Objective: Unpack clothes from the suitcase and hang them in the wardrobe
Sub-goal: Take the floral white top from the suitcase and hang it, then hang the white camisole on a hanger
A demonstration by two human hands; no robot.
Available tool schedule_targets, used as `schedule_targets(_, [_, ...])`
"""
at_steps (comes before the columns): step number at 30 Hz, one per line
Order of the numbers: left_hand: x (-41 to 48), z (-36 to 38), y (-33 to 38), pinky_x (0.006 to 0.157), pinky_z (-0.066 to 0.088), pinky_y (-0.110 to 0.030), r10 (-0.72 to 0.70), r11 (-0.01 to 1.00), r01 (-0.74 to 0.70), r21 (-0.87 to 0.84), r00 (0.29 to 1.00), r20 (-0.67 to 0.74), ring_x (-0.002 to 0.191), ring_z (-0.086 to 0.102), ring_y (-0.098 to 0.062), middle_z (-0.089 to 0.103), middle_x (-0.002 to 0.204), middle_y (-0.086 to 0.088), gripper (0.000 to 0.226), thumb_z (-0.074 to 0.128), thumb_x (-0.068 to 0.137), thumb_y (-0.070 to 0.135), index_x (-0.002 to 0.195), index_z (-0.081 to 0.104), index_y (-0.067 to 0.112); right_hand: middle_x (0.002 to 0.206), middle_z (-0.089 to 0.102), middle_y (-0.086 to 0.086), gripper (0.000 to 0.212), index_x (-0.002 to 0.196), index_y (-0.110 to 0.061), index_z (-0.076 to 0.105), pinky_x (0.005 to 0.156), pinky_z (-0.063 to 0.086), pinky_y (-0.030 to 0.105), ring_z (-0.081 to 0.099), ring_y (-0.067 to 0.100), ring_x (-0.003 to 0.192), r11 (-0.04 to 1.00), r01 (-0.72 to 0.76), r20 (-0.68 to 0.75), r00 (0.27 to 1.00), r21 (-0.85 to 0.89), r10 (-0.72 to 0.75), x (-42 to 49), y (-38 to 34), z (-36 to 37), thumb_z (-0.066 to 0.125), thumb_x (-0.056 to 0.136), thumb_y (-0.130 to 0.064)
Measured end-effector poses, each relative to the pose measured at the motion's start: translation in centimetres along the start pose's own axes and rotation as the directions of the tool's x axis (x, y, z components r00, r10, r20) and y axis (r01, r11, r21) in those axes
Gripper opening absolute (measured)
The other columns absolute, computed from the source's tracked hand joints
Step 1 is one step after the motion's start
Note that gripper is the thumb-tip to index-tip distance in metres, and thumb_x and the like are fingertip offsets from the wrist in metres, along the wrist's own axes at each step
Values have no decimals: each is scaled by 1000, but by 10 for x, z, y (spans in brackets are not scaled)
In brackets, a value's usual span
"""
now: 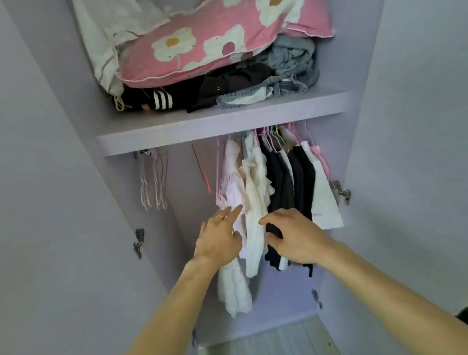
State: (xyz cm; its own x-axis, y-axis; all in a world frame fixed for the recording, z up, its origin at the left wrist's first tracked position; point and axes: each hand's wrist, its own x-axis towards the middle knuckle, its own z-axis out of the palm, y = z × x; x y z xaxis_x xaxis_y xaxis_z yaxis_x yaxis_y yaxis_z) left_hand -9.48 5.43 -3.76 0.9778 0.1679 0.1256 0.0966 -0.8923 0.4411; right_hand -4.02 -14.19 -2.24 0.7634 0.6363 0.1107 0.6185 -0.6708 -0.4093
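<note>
Fingers of the left hand (219, 236) lay nearly straight, forefinger stretched up and touching the pale pink garment (233, 185), clasping nothing, a ring on one finger; the right hand (293, 236) had thumb and fingers curled tight round a fold of a dark garment (278, 181). Both garments hung inside the lilac wardrobe (184, 219), just below its shelf (225, 122), long axis upright, necks at the top on hangers and hems pointing down toward the wardrobe floor. Pressed side by side in the right half hung two pale pieces, the pink one and a cream ruffled garment (257, 182) touching it, then a block of dark pieces too close together to count, then one white garment (323, 198) with a strip of pink behind it at the far right. Well apart at the left hung a few empty hangers (150, 180), their number unclear, and one red hanger (200, 165) between them and the clothes. On the shelf lay one pink flowered pillow (222, 39) over a heap of dark and denim clothes (290, 66)
</note>
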Motion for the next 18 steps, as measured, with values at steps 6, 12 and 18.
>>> schedule_targets(6, [-70, 114, 64, 104, 39, -29, 139, 990, -131, -57, 977, 162, 134, 43, -17, 46, 148, 8, 51, 45, 98, 16, 147, 42, 31, 137, 52, -14, 37, 134, -32, 54, 102, 37, 25, 40, 15, 129, 987, -161, -47, 986, 1, 161, -154, 72, 44, 50, 98, -32])
schedule_targets(12, [-116, 240, 172, 105, 42, -35, 340, 939, -323, -118, 823, 456, 129, 48, -16, 49, 144, 7, 47, 44, 100, 26, 146, 42, 38, 133, 54, -14, 38, 131, -36, 56, 104, 39, 29, 47, 17, 126, 843, -536, 50, 844, 52, 533, -314, 171, 70, 47, 94, -38])
schedule_targets(18, [-139, 323, 285, 100, 43, -34, 449, 878, -443, -181, 634, 629, 126, 49, -20, 50, 142, 3, 51, 43, 98, 20, 146, 41, 35, 134, 54, -11, 36, 134, -34, 54, 102, 43, 29, 45, 16, 127, 670, -738, 91, 675, 83, 733, -426, 257, 48, 48, 98, -37])
